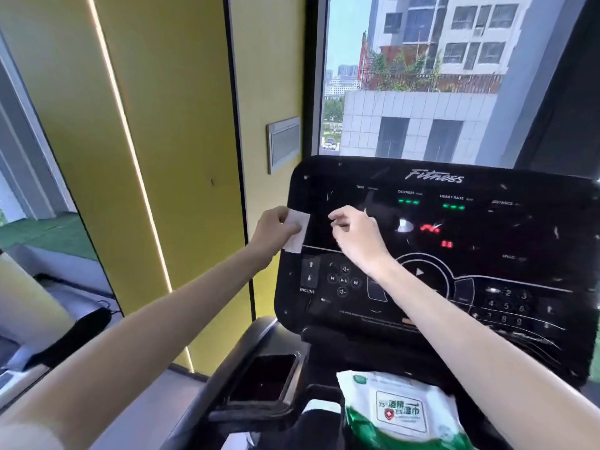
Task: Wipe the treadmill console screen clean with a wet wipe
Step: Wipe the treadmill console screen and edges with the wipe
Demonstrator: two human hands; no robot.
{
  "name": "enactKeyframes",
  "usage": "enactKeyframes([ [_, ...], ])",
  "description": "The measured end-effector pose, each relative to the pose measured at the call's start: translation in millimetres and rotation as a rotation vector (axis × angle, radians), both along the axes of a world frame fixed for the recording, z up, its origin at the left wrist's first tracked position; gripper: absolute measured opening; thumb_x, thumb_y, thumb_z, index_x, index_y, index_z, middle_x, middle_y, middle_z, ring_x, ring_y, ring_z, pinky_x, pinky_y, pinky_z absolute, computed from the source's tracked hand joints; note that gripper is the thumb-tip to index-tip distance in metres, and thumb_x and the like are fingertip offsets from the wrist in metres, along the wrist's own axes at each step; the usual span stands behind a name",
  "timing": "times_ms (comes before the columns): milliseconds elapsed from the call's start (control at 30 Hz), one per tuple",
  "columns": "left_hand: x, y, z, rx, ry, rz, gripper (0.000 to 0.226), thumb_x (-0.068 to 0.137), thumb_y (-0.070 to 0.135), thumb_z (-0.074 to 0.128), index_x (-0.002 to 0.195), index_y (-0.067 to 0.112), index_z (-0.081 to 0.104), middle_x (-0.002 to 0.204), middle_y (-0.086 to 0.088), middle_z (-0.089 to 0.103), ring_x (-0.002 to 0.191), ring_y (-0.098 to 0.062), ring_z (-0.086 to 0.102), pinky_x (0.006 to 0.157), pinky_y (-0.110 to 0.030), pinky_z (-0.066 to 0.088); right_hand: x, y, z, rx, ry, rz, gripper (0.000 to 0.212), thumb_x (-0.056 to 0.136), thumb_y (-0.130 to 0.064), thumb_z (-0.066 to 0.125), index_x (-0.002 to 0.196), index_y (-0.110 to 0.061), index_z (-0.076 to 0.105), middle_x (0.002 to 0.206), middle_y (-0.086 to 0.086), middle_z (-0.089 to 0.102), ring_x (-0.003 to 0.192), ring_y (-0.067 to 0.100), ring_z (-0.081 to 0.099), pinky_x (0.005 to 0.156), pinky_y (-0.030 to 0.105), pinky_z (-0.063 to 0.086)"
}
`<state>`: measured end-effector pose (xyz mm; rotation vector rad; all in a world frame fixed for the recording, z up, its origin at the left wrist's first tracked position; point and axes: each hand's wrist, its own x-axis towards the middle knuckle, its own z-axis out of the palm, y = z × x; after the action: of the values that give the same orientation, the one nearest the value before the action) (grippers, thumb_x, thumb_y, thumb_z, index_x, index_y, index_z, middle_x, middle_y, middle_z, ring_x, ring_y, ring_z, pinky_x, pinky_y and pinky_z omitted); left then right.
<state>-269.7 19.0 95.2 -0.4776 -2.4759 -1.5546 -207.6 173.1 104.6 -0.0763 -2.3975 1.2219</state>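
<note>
Wipes pack (401, 414) nearest, left hand (276, 230) pinching wet wipe (297, 233) at console (487, 254)

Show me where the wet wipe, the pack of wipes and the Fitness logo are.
wet wipe (298, 232): head view, middle of the white sheet.
pack of wipes (400, 411): head view, its white label.
Fitness logo (434, 177): head view, middle of the lettering.

Yellow wall (162, 125), window (422, 76) beside it

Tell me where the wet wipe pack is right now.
The wet wipe pack lies low in the head view, below the console, right of the dark cup holder.
</note>
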Motion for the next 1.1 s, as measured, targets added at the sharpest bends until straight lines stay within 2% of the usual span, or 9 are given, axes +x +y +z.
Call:
enactKeyframes([
  [133,-39,-7,40,0.032,0.269,0.125,0.011,0.085,0.004,0.056,0.075,0.007,0.055,0.063,0.002,0.049,0.058,-0.012,0.044,0.047,-0.011,0.031,-7,-14,-14,0.646,0.08,-0.013,0.046,0.089,-0.004,0.043,0.134,-0.011,0.047,0.147,0.006,0.039,0.136,0.016,0.034,0.11,0.027,0.029],
  [233,-60,6,57,-0.162,0.613,0.173,0.01,0.088,0.001,0.053,0.084,0.002,0.061,0.088,-0.01,0.057,0.079,-0.02,0.054,0.059,-0.023,0.044,-19,-20,-25,0.886,0.126,-0.057,0.055,0.09,-0.001,0.041,0.144,-0.004,0.029,0.154,0.013,0.02,0.144,0.02,0.016,0.115,0.027,0.009],
  [300,-70,13,53,-0.279,0.734,0.131,0.014,0.088,-0.003,0.051,0.093,0.001,0.063,0.099,-0.012,0.056,0.093,-0.024,0.054,0.063,-0.035,0.049,-26,-22,-30,0.963,0.096,-0.117,0.06,0.088,-0.001,0.044,0.144,0.0,0.025,0.154,0.017,0.018,0.144,0.024,0.015,0.117,0.033,0.008],
  [367,-74,15,39,-0.342,0.783,0.081,0.02,0.085,-0.006,0.053,0.099,0.002,0.065,0.099,-0.013,0.059,0.096,-0.028,0.055,0.066,-0.039,0.053,-30,-23,-34,1.049,0.098,-0.166,0.063,0.079,0.003,0.054,0.138,0.005,0.035,0.148,0.023,0.03,0.139,0.03,0.028,0.115,0.04,0.019],
  [500,-76,2,8,-0.422,0.933,-0.1,0.027,0.078,-0.01,0.06,0.103,0.0,0.065,0.093,-0.015,0.061,0.087,-0.031,0.057,0.058,-0.036,0.053,-36,-18,-42,1.078,0.17,-0.164,0.067,0.057,0.011,0.066,0.122,0.009,0.054,0.131,0.027,0.051,0.124,0.035,0.049,0.102,0.046,0.042],
  [667,-90,17,38,-0.209,0.775,-0.046,0.021,0.09,-0.001,0.053,0.106,0.003,0.066,0.091,-0.013,0.058,0.087,-0.027,0.055,0.074,-0.029,0.047,-37,-16,-46,1.123,0.177,-0.162,0.073,0.053,0.008,0.07,0.124,0.009,0.052,0.132,0.026,0.051,0.123,0.035,0.05,0.099,0.047,0.044],
  [833,-84,2,27,-0.472,0.879,-0.336,0.019,0.086,-0.006,0.052,0.1,0.0,0.064,0.094,-0.013,0.059,0.086,-0.026,0.056,0.073,-0.032,0.047,-35,-14,-48,1.164,0.179,-0.149,0.07,0.059,0.006,0.062,0.127,0.012,0.048,0.136,0.029,0.045,0.126,0.039,0.045,0.1,0.05,0.042],
  [967,-93,8,46,-0.318,0.763,-0.174,0.018,0.087,-0.004,0.052,0.101,0.0,0.063,0.093,-0.013,0.057,0.083,-0.022,0.055,0.07,-0.027,0.044,-39,-12,-52,1.174,0.204,-0.148,0.071,0.059,0.012,0.065,0.128,0.013,0.046,0.135,0.031,0.044,0.126,0.041,0.044,0.099,0.052,0.042],
  [1100,-77,2,26,-0.491,0.777,-0.374,0.019,0.086,-0.004,0.053,0.1,0.003,0.065,0.093,-0.008,0.057,0.079,-0.013,0.051,0.069,-0.02,0.039,-39,-10,-52,1.206,0.199,-0.141,0.074,0.059,0.006,0.071,0.128,0.012,0.046,0.135,0.03,0.044,0.127,0.04,0.044,0.1,0.05,0.042],
])
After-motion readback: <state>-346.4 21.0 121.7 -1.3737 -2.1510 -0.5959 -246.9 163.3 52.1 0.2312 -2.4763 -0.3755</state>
